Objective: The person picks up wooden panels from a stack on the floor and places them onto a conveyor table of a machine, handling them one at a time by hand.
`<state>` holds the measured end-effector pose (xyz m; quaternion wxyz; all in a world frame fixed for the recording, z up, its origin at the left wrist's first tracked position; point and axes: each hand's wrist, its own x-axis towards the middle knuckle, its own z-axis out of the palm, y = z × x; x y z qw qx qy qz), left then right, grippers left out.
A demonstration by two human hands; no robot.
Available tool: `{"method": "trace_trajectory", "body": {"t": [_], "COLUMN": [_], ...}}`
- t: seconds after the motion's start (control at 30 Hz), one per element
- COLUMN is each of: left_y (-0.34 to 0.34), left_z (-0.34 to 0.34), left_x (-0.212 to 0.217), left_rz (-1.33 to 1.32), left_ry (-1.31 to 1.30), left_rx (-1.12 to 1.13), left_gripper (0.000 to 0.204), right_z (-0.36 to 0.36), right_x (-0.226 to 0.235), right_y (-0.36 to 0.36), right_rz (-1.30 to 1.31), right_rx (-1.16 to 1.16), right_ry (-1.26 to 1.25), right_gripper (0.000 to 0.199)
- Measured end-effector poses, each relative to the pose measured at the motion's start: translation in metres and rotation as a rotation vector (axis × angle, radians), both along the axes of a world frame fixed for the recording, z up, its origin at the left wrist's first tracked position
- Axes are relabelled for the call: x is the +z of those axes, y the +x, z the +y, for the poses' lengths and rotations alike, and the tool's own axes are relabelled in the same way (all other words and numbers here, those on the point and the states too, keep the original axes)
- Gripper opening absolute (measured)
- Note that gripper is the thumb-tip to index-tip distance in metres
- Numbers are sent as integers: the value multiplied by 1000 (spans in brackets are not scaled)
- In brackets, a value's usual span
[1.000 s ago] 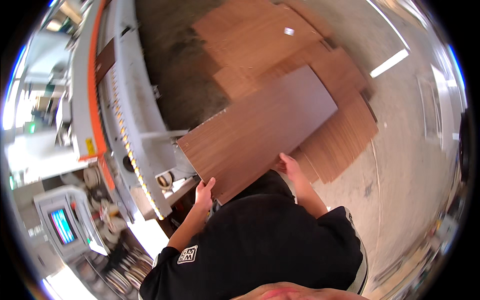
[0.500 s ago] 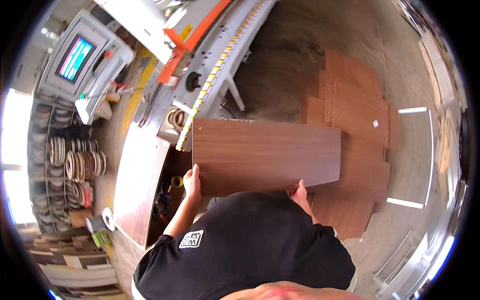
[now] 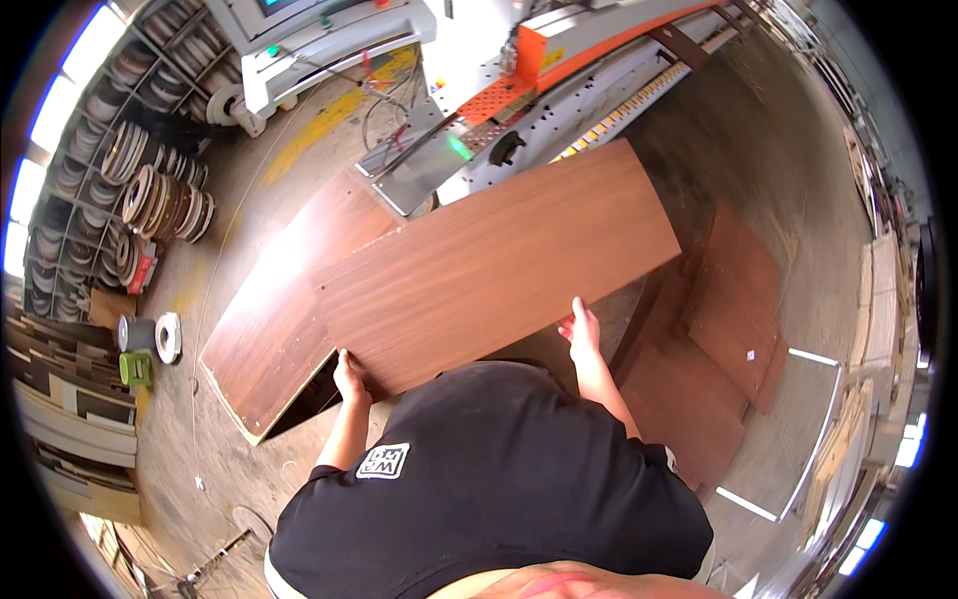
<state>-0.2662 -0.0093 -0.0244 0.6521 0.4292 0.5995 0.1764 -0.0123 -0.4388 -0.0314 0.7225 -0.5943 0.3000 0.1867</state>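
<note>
A long brown wood-grain panel (image 3: 499, 265) is held across in front of me, tilted so its right end points away from me. My left hand (image 3: 351, 379) grips its near left corner, thumb on top and the other fingers hidden beneath. At the near edge, right of the middle, my right hand (image 3: 581, 331) has its thumb over the top, with the fingers at the edge and partly under it. The panel's left part overlaps a brown-topped table (image 3: 284, 299). Its far edge lies close to the edge banding machine (image 3: 569, 130).
Brown panels (image 3: 733, 309) lie in a stack at right, beside a white floor frame (image 3: 810, 469). A control console (image 3: 334, 50) stands at the far left. Rolls of edge banding (image 3: 165, 205) fill a rack at left. Stacked boards (image 3: 863, 329) line the right side.
The panel has swung, its right end moving away and toward the machine, its left end over the table. Both hands moved with it. My view has turned, shifting the machine rightward.
</note>
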Motion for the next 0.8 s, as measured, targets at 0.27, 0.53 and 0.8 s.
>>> {"method": "trace_trajectory", "body": {"t": [0.27,0.53,0.8], "left_y": [-140,-114,-63], "left_z": [60,39,15], "left_x": [11,3,22], "left_rz": [253,350,325], "left_ry": [-162,10,88], "left_rx": [-614,-201,-27], "left_gripper": [56,55,40], "right_z": [114,156,173], "right_x": [14,24,9], "right_y": [35,85,121], "right_rz": [-9,-163,-178], "right_rx": [529,838,693], "right_ry": [-148,-466,-406], "right_gripper": [48,54,52]}}
